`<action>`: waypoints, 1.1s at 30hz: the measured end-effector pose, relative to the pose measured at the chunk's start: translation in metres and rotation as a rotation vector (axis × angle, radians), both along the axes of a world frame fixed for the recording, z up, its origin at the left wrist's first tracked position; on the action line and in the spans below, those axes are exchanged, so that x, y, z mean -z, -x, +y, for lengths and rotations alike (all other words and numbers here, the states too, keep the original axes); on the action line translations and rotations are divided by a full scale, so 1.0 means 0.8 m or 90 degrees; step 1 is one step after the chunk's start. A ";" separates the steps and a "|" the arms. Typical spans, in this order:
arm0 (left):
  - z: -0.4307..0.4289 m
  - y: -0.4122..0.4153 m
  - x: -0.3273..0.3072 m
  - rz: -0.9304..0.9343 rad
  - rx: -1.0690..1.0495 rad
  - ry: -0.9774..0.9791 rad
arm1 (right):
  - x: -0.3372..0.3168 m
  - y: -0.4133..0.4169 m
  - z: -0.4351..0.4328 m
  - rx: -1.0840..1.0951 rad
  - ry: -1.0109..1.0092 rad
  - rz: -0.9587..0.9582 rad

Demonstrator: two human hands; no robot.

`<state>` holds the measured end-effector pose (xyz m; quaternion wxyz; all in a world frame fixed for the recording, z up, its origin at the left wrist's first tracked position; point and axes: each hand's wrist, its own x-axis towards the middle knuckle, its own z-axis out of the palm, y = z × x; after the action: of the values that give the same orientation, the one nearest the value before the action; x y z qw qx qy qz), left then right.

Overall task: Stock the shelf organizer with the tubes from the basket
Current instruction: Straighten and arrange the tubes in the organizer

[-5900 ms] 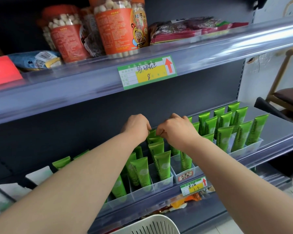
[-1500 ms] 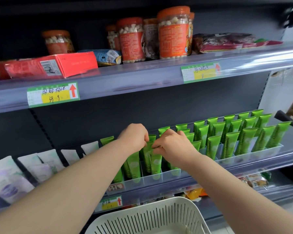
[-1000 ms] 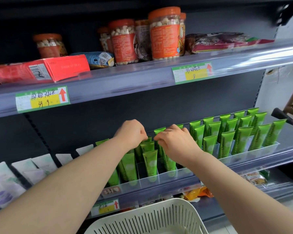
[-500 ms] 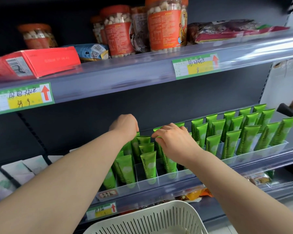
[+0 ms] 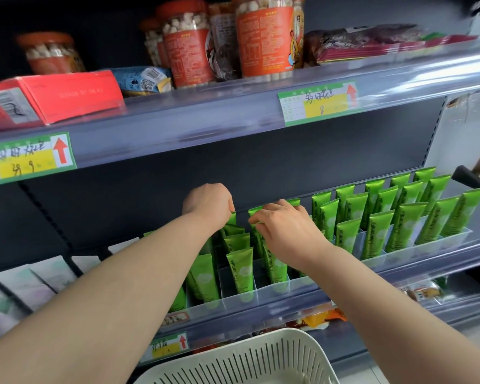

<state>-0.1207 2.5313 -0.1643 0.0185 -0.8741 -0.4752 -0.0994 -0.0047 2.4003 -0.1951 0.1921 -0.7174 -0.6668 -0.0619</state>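
Several green tubes stand cap-down in a clear shelf organizer on the middle shelf. My left hand reaches to the back of a left-hand row, its fingers curled over the top of a green tube there. My right hand is beside it, fingertips pinching the crimped top of another rear tube. In the front of those rows stand tubes that I do not touch. The white slotted basket sits below at the bottom edge; its inside is mostly hidden.
An upper shelf overhangs the hands, carrying orange-lidded jars, a red box and snack packs. Pale sachets fill the organizer's left side. Price labels hang on the rails. A dark handle juts at right.
Both hands stayed on the rear tubes of the left rows. My view drifted slightly, and the hands shifted a little to the left along the rows.
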 end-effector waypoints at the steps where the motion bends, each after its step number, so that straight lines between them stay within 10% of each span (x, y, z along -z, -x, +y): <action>1: 0.000 0.002 -0.002 -0.015 -0.001 0.018 | -0.001 0.002 0.000 0.002 -0.002 -0.002; 11: -0.009 0.030 -0.018 -0.077 0.161 0.194 | -0.004 0.013 0.009 0.037 -0.005 -0.013; 33: 0.001 0.033 -0.007 -0.021 0.017 0.091 | -0.006 0.019 0.017 0.054 0.004 -0.009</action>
<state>-0.1468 2.5322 -0.1590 -0.0529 -0.8777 -0.4696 -0.0799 -0.0196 2.4136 -0.1903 0.1820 -0.7450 -0.6376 -0.0729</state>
